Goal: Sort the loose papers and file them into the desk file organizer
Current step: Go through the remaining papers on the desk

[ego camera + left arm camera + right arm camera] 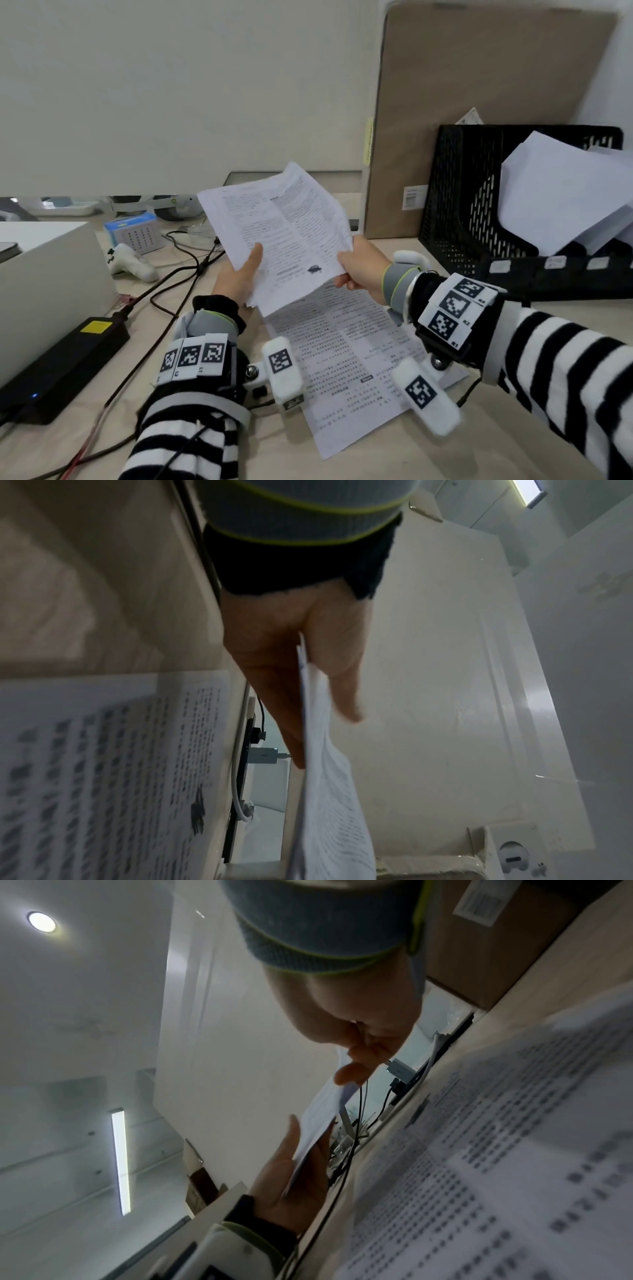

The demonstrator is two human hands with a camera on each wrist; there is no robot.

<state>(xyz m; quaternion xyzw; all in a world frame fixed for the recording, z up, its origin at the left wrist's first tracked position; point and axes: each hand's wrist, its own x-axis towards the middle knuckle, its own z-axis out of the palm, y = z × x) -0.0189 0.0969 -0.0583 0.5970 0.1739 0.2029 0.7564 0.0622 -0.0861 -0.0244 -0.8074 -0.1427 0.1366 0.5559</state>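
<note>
File organizer [455, 205] right-rear on desk [394, 455], cardboard [479, 85] behind.

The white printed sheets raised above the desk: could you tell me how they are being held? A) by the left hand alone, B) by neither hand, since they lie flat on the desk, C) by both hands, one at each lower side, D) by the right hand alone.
C: the left hand and right hand each grip a lower side of the white printed sheets above the desk.
</note>
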